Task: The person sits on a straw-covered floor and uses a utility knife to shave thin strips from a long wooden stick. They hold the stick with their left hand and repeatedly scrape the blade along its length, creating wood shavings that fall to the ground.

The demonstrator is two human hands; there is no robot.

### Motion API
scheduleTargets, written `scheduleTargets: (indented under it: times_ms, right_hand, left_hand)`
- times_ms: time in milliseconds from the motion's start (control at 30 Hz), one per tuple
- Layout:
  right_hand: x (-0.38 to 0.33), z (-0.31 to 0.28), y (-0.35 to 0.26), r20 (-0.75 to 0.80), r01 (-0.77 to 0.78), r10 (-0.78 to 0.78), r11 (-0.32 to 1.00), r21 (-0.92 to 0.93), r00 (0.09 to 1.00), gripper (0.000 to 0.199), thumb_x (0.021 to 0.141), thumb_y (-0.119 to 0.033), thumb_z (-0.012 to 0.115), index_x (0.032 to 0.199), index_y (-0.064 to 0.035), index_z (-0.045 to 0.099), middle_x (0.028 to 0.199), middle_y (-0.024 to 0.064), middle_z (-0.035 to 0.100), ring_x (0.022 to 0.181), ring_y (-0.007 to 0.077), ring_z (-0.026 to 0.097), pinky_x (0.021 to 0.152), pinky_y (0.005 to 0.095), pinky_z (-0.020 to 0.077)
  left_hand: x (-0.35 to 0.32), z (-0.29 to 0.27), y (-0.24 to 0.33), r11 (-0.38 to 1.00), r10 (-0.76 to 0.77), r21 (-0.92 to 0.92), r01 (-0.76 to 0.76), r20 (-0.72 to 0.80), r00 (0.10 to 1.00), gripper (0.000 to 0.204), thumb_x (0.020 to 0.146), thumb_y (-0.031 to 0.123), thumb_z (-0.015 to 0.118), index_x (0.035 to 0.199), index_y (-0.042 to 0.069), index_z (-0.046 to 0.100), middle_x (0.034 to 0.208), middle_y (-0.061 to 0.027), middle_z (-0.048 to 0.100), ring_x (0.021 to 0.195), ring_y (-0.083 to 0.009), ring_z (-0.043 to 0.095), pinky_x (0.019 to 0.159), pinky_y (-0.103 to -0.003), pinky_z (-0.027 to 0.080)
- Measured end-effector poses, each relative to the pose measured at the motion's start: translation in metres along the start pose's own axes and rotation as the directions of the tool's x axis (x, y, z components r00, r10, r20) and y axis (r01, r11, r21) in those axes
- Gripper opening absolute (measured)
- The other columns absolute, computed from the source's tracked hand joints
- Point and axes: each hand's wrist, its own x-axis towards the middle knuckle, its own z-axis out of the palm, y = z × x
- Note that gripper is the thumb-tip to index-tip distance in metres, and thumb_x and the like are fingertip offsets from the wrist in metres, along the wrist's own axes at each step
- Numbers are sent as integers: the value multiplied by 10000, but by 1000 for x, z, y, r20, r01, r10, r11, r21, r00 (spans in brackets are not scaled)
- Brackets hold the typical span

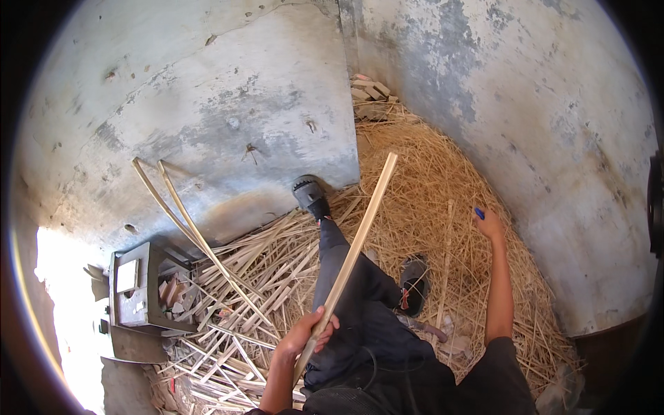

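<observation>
My left hand (304, 333) is closed around the lower part of a long, pale split-bamboo strip (363, 232). The strip slants up and away to the right across my leg, its far end above the straw-coloured shavings. Out to the right, my right hand (491, 225) is closed on a small blue object (479, 213). Only a short blue piece sticks out of the fingers, and its kind cannot be made out. That hand is apart from the strip, over the shavings (422, 159).
Many loose pale strips (242, 270) cover the floor at left. Two long strips (183, 221) lean on the left wall (228, 104). A dark box-like cabinet (145, 290) holds broken pieces. Bricks (370, 91) lie in the far corner. One shoe (309, 192) rests near the wall's foot.
</observation>
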Motion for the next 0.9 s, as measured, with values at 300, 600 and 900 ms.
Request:
scheduleTargets:
  times_ms: [300, 600, 900]
  right_hand:
    - [-143, -65, -216, 198, 2, -490, 378, 926, 849, 414, 1086, -403, 686, 1286, -51, 776, 808, -66, 576, 705, 51, 509, 637, 243, 401]
    - [-186, -77, -278, 221, -116, -456, 248, 962, 862, 319, 1035, -285, 762, 1176, -2, 800, 663, -109, 485, 561, 8, 366, 513, 246, 247]
    - [-180, -89, -275, 156, -125, -318, 117, 985, 935, 259, 1032, -255, 770, 1103, -8, 810, 651, -101, 503, 489, -2, 325, 465, 246, 208]
  left_hand:
    - [61, 29, 23, 994, 70, -101, -42, 289, 955, 664, 1165, 601, 331, 1143, -5, 601, 637, 20, 421, 440, -100, 410, 414, -262, 406]
    - [61, 42, 37, 996, 94, -28, -90, 360, 928, 718, 1138, 643, 383, 1316, -22, 587, 798, -34, 543, 652, -139, 595, 611, -323, 593]
    - [52, 17, 7, 918, 230, 224, -326, 369, 901, 562, 1137, 509, 546, 1365, -3, 589, 912, -55, 627, 765, -136, 648, 711, -318, 589]
